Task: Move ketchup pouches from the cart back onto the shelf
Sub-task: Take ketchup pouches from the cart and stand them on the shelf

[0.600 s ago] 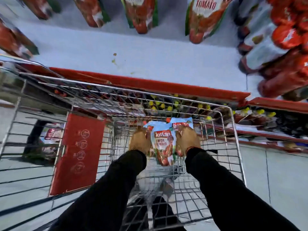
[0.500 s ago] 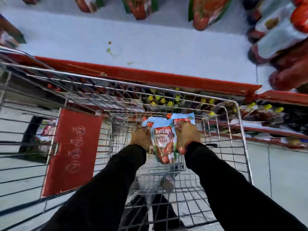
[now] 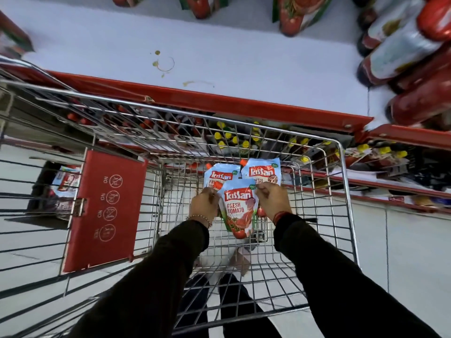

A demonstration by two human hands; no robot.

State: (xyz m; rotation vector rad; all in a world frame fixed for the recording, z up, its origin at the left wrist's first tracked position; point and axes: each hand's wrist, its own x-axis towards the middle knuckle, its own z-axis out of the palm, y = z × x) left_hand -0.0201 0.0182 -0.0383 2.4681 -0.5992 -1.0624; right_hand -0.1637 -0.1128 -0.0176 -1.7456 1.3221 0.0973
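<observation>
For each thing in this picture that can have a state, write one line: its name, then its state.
Front pouch: in the cart, gripped at both upper corners.
Two rear pouches: in the cart behind it, partly covered.
Left hand: closed on the front pouch.
Right hand: closed on the front pouch.
Cart: against the shelf edge.
Shelf: mostly bare, stained.

Shiny wire-metal cart (image 3: 346, 191), glossy, probably plastic pouches (image 3: 240, 213), matt stained shelf (image 3: 219, 59)
</observation>
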